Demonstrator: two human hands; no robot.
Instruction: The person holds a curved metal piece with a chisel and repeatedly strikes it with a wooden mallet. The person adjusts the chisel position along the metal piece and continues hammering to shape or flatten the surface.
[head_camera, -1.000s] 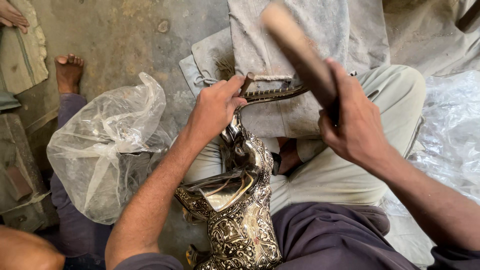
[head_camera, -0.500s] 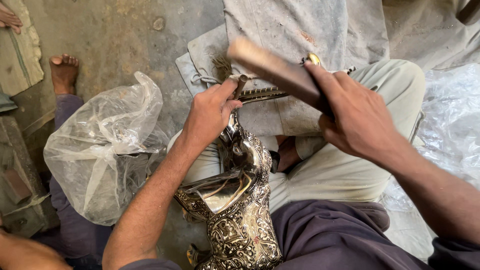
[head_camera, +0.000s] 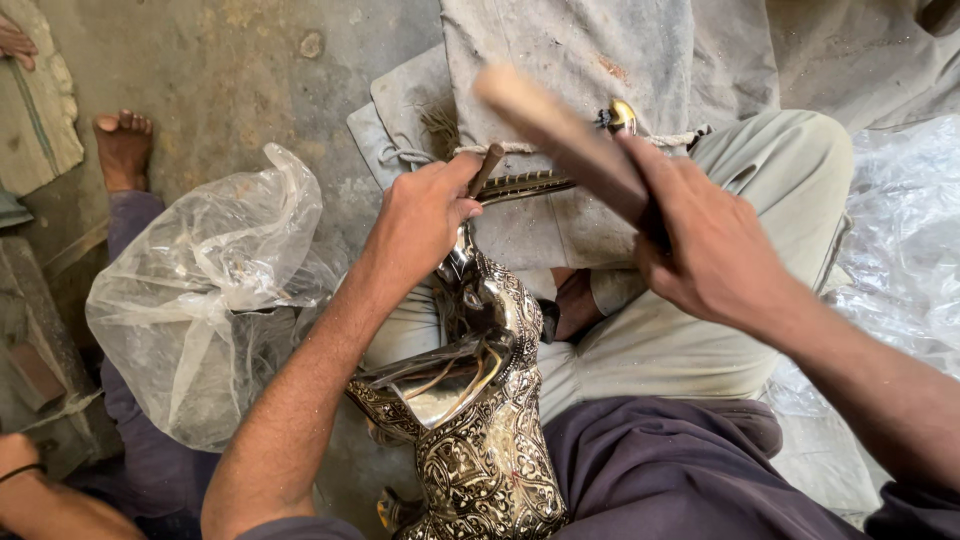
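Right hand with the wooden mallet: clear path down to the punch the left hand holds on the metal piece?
Probably yes. The right hand holds the wooden mallet raised just above the punch, whose top sticks out of the left hand; nothing lies between them.

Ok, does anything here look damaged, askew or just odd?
Nothing looks broken or spilled. The ornate metal piece lies tilted across the person's lap, steadied by the left hand, which also pinches a small punch. The right hand holds a wooden stick, blurred. A crumpled plastic bag sits on the floor beside them.
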